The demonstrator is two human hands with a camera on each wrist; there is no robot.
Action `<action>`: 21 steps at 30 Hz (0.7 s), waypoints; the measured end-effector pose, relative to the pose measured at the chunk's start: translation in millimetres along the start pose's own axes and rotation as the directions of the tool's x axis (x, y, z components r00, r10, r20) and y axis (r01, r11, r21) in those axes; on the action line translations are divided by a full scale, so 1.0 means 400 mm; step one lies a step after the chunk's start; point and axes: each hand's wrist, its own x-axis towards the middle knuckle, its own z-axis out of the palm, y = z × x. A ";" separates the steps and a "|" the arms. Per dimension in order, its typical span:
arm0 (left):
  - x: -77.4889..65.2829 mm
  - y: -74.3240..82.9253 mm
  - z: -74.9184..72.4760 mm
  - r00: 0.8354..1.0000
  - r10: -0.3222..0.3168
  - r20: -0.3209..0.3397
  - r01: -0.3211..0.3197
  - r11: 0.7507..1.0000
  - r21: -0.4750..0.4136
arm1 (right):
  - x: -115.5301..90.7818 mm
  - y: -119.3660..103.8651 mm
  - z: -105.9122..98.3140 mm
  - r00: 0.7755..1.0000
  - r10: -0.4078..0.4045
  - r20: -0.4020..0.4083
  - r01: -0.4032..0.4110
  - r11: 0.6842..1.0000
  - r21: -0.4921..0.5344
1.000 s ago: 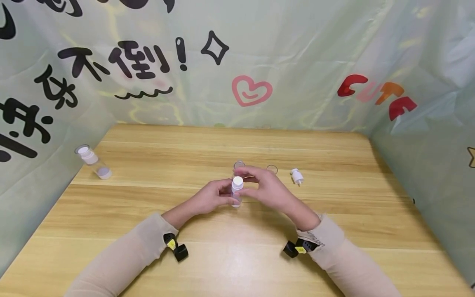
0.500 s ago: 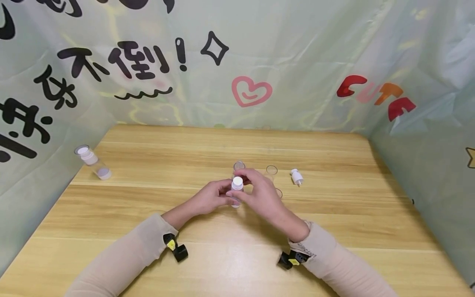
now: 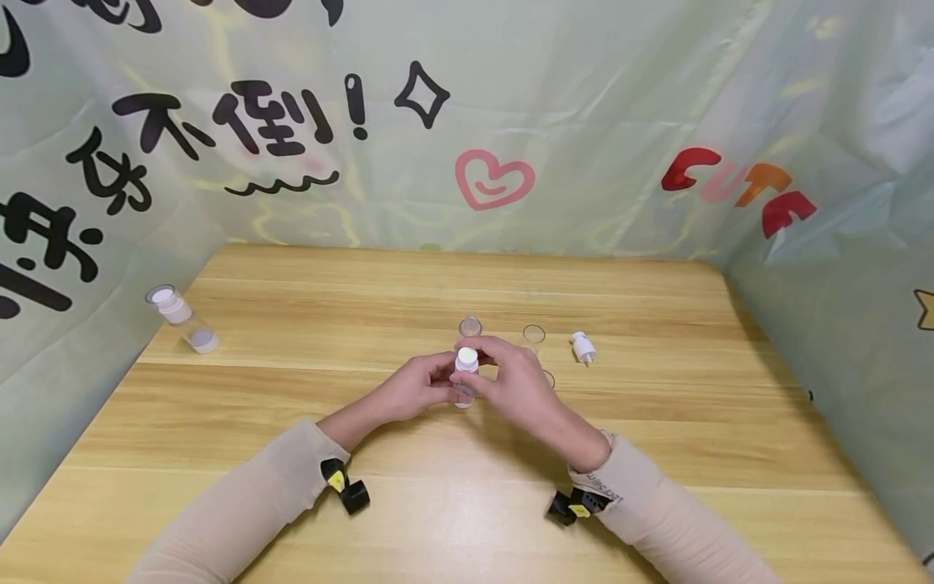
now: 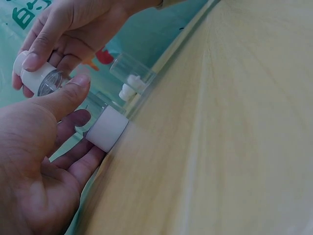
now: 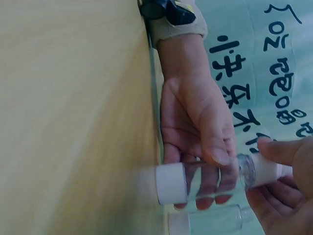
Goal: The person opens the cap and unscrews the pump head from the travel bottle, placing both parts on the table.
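Head view: two hands (image 3: 414,388) (image 3: 520,384) hold one bottle (image 3: 467,366), apparently one pump (image 3: 584,348) nearby.

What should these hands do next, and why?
Perhaps the right hand should give the white top a small twist: it pinches that top, the left hand holds the clear bottle, and they meet at the neck.

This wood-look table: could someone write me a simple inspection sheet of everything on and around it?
Surface: pale wood-grain tabletop.
Job's things: clear bottle, upright, with a white top.
Clutter: another white-topped bottle at far left; loose white pump piece at right; clear tube nearby.
Hands: left hand wraps the clear bottle; right hand pinches the white top.
Cables: nothing seen.
Surroundings: pale green printed backdrop behind and on both sides.
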 end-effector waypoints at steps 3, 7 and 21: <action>-0.001 -0.002 -0.001 1.000 0.004 -0.005 -0.004 1.000 0.005 | 0.006 0.008 -0.009 0.998 -0.008 0.056 0.005 0.998 0.055; 0.000 -0.002 -0.002 1.000 0.000 -0.008 0.000 1.000 0.008 | 0.013 0.018 -0.022 0.991 0.002 0.130 -0.021 0.989 0.149; 0.001 0.000 -0.001 1.000 -0.015 -0.011 0.015 1.000 -0.008 | 0.028 0.045 -0.048 0.966 0.016 0.257 -0.100 0.943 0.317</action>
